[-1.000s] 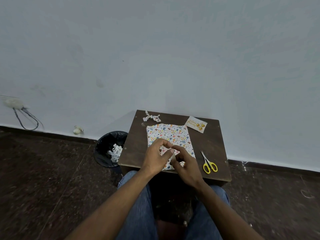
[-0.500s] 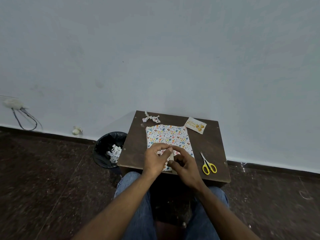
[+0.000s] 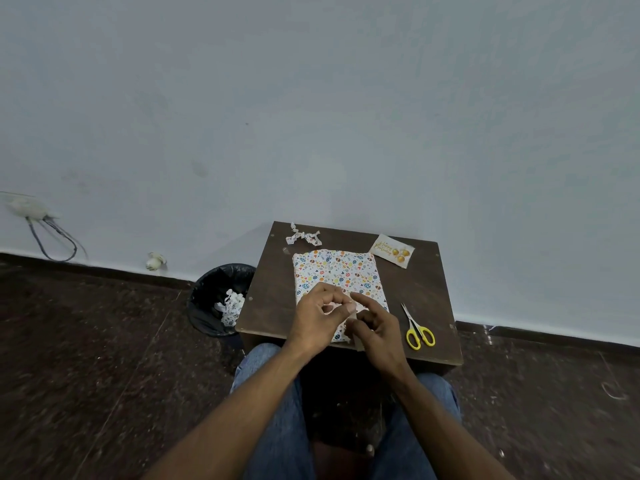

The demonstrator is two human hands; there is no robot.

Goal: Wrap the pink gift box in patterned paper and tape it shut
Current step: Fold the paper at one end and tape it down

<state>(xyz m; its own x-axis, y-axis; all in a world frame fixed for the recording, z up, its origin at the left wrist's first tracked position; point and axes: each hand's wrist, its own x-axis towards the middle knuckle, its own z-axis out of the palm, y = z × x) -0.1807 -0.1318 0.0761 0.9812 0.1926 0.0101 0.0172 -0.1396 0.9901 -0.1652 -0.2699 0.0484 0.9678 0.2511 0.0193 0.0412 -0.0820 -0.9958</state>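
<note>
Both hands work at the near end of a flat box wrapped in white multicoloured patterned paper [image 3: 337, 271] on a small dark wooden table [image 3: 426, 292].

The left hand [image 3: 317, 322] pinches a small pale piece, too small to identify, between thumb and fingertips; the right hand [image 3: 379, 329] is curled beside it, its grip unclear. Yellow-handled scissors [image 3: 417, 329] lie just right.

table [image 3: 273, 306] (brown) | wrapped box [image 3: 337, 271] | scissors [image 3: 417, 329] | card [image 3: 392, 251] | paper scrap [image 3: 303, 235]

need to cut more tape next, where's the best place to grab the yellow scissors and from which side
Take the scissors by the yellow loops at the near end, coming from the right with the right hand. They lie flat on the table, blades closed, pointing away toward the wall, the handles clear of the wrapped box.
</note>
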